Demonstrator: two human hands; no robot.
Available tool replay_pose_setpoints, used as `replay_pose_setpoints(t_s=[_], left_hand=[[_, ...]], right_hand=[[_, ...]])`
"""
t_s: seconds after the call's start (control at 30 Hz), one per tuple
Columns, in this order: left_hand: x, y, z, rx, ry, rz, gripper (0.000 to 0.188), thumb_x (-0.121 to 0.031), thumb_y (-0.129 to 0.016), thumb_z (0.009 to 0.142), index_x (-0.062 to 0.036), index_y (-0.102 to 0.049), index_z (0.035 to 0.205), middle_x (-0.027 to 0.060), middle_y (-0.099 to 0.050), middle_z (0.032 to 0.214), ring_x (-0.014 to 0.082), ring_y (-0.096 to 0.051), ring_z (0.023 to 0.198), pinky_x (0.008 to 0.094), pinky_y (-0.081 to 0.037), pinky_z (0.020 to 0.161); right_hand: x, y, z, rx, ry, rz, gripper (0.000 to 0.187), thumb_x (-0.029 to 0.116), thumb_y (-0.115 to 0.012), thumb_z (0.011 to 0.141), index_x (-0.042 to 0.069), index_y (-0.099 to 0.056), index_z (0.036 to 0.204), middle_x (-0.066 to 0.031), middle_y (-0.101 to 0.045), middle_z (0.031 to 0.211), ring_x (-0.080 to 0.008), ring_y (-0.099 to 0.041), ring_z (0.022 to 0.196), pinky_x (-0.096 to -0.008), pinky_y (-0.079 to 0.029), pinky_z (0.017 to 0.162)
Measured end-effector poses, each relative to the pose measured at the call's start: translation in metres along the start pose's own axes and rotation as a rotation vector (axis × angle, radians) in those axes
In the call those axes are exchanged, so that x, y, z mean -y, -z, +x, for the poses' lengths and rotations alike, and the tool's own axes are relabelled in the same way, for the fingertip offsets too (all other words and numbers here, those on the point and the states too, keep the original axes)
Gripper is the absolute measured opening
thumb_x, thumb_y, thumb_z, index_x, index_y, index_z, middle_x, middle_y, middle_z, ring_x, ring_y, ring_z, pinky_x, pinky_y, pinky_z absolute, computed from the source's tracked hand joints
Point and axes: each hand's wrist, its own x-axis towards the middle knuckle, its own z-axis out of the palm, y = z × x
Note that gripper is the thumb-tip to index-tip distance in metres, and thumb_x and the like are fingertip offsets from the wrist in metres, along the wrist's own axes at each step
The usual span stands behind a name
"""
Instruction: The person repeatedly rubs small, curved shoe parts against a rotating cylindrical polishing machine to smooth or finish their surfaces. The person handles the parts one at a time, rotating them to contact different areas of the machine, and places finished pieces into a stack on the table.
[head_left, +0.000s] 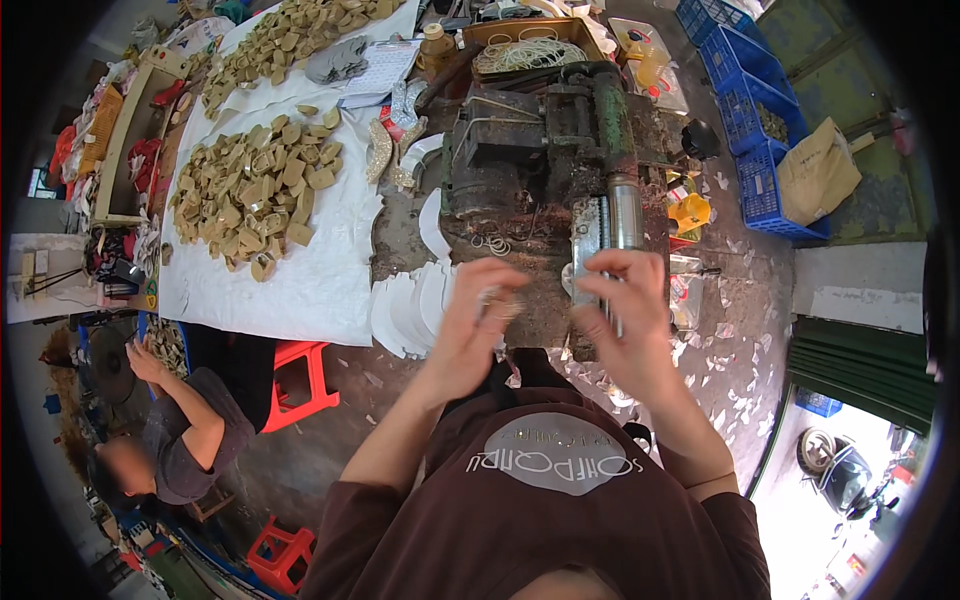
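My left hand [470, 325] is raised just in front of the machine's bench, its fingers curled in toward the thumb and slightly smeared. Something small and tan seems to be at its fingertips, too blurred to name. Beside the metal bar of the machine, my right hand [632, 318] has its fingers bent, with a gap between them and the thumb and nothing visible in it. The old greasy machine [530, 150] carries a green column and a shiny steel cylinder [625, 212]. White curved sheet pieces [405, 310] lie fanned out next to my left hand.
A heap of tan blocks [255, 185] covers part of a white sheet [300, 290] at left, with another heap behind. Blue crates [750, 120] stand at far right. A person [195, 430] sits at left near a red stool [300, 385]. White scraps litter the floor.
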Motion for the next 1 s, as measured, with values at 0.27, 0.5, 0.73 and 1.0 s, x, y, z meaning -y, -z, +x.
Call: replay_pose_setpoints(t_s=[0.27, 0.5, 0.73, 1.0], left_hand=[[-0.015, -0.071, 0.022, -0.128, -0.137, -0.461, 0.039, -0.035, -0.032, 0.103, -0.003, -0.04, 0.124, 0.0088, -0.042, 0.118, 0.0149, -0.043, 0.102, 0.0316, -0.036, 0.093], [-0.015, -0.051, 0.03, -0.229, 0.21, -0.006, 0.015, -0.014, -0.045, 0.098, -0.0022, -0.05, 0.106, 0.008, -0.05, 0.091, 0.0161, -0.048, 0.086, 0.0285, -0.041, 0.081], [0.018, -0.061, 0.023, 0.043, -0.1, 0.352, 0.022, -0.003, -0.048, 0.09, 0.0001, -0.05, 0.112, 0.0198, -0.043, 0.119, 0.0348, -0.046, 0.111, 0.0351, -0.039, 0.095], [0.021, -0.052, 0.025, 0.057, 0.011, 0.311, 0.022, 0.005, -0.049, 0.085, -0.0032, -0.055, 0.105, 0.0154, -0.046, 0.12, 0.0329, -0.047, 0.113, 0.0378, -0.038, 0.098]], right_hand=[[0.002, -0.031, -0.008, -0.285, 0.153, -0.165, 0.025, 0.0, -0.07, 0.072, 0.008, -0.062, 0.094, -0.0145, -0.05, 0.118, -0.0314, -0.044, 0.104, -0.0421, -0.036, 0.085], [-0.017, 0.021, -0.006, -0.23, -0.248, 0.221, 0.016, -0.006, -0.058, 0.08, 0.003, -0.051, 0.091, -0.0112, -0.057, 0.085, -0.0298, -0.054, 0.074, -0.0411, -0.042, 0.075], [-0.089, 0.078, -0.01, 0.226, -0.375, -0.21, 0.005, 0.004, -0.056, 0.084, 0.006, -0.054, 0.089, -0.0155, -0.057, 0.072, -0.0344, -0.058, 0.069, -0.0418, -0.044, 0.064], [-0.086, 0.044, -0.012, -0.131, -0.232, -0.211, 0.01, 0.003, -0.065, 0.08, 0.003, -0.06, 0.088, -0.0095, -0.06, 0.088, -0.0277, -0.058, 0.08, -0.0365, -0.046, 0.073]])
